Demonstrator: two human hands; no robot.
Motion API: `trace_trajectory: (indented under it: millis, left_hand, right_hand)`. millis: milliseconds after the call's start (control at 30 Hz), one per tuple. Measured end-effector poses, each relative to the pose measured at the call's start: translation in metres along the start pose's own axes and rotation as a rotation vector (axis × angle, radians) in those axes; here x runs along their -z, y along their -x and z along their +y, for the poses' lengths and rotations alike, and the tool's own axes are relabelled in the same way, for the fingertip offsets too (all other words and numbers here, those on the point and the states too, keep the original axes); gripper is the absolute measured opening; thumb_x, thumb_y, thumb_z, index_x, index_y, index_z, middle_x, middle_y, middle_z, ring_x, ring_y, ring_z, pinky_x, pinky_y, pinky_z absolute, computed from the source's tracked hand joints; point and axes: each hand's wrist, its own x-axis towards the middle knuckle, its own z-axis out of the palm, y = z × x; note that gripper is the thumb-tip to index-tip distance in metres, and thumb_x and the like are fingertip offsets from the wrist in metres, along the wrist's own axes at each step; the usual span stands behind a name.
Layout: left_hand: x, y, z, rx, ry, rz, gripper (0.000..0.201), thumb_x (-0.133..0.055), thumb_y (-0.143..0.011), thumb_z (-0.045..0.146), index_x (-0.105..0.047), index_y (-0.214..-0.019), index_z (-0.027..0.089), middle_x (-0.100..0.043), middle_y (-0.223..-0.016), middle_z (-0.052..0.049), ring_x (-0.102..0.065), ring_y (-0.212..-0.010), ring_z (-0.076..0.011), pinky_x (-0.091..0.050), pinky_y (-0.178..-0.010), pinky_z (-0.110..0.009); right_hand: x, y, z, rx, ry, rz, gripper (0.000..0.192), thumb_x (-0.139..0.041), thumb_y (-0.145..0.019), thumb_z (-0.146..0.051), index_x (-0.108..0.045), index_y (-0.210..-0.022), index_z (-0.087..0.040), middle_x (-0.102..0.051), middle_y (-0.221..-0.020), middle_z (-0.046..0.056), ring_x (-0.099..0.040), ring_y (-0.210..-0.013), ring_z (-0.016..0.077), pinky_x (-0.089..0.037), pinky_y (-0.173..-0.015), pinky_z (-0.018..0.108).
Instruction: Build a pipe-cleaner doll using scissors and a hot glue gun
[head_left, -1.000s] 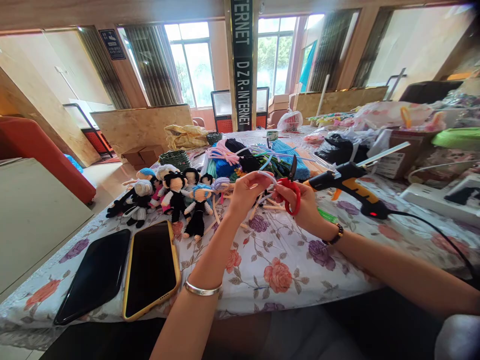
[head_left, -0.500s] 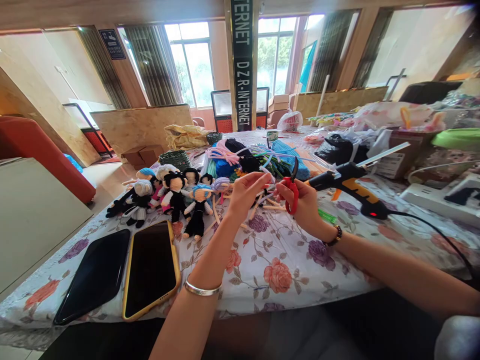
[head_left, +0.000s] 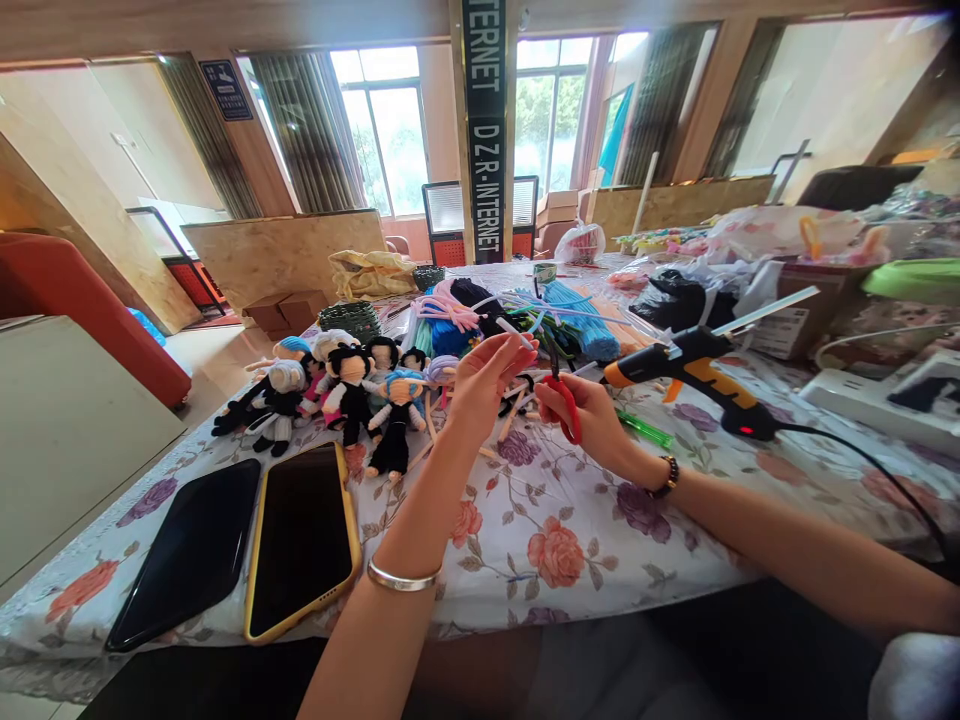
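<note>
With the left hand [head_left: 480,380] we pinch a pale strip [head_left: 513,332] between thumb and fingertips, its tip poking out beyond them. Our right hand [head_left: 592,410] is curled round the red-handled scissors [head_left: 570,412], dark blades pointing up, just right of that pinch and apart from the strip; we cannot tell how far the blades are parted. Bundled fuzzy stems [head_left: 574,320] lie behind both grips, crocheted dolls [head_left: 352,385] left of the left one, and a glue gun [head_left: 701,375] right of the right one.
</note>
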Motion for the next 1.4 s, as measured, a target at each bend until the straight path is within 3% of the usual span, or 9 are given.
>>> trace_trajectory:
  millis: [200,500,1000,1400]
  left_hand:
    - [-0.001,0.001,-0.002,0.033,0.09,-0.001,0.013,-0.073,-0.069,0.023,-0.064,-0.075,0.015,-0.071,-0.09,-0.002,-0.069,-0.088,-0.0154,-0.048,-0.094,-0.032]
    - [-0.009,0.004,0.0,0.091,0.099,0.044,0.009,-0.071,-0.071,0.019,-0.063,-0.072,0.015,-0.071,-0.082,-0.001,-0.069,-0.08,-0.0126,-0.05,-0.091,-0.031]
    - [-0.009,0.003,-0.004,0.094,0.136,0.093,0.005,-0.069,-0.072,0.015,-0.064,-0.071,0.014,-0.07,-0.076,0.0,-0.068,-0.077,-0.0112,-0.05,-0.09,-0.029]
    - [-0.009,0.003,-0.007,0.104,0.115,0.135,0.008,-0.071,-0.07,0.017,-0.063,-0.072,0.015,-0.07,-0.076,0.0,-0.069,-0.09,-0.0153,-0.05,-0.093,-0.03]
  right_hand:
    - [0.0,0.003,0.001,0.006,0.051,-0.052,0.039,-0.061,-0.078,-0.053,-0.049,-0.064,-0.018,-0.047,-0.057,-0.003,-0.034,-0.05,0.0068,-0.027,-0.047,0.023]
    - [0.001,0.001,0.001,-0.038,0.083,-0.001,0.046,-0.062,-0.073,-0.059,-0.044,-0.062,-0.019,-0.043,-0.051,-0.005,-0.028,-0.044,0.0057,-0.02,-0.041,0.023]
    - [0.001,0.0,0.002,0.007,0.204,0.043,0.05,-0.062,-0.069,-0.064,-0.044,-0.06,-0.019,-0.041,-0.053,-0.004,-0.032,-0.049,0.0075,-0.024,-0.045,0.023]
    - [0.003,-0.002,0.012,0.05,0.3,0.075,0.049,-0.06,-0.072,-0.063,-0.042,-0.061,-0.019,-0.039,-0.054,-0.004,-0.029,-0.05,0.0081,-0.024,-0.045,0.023]
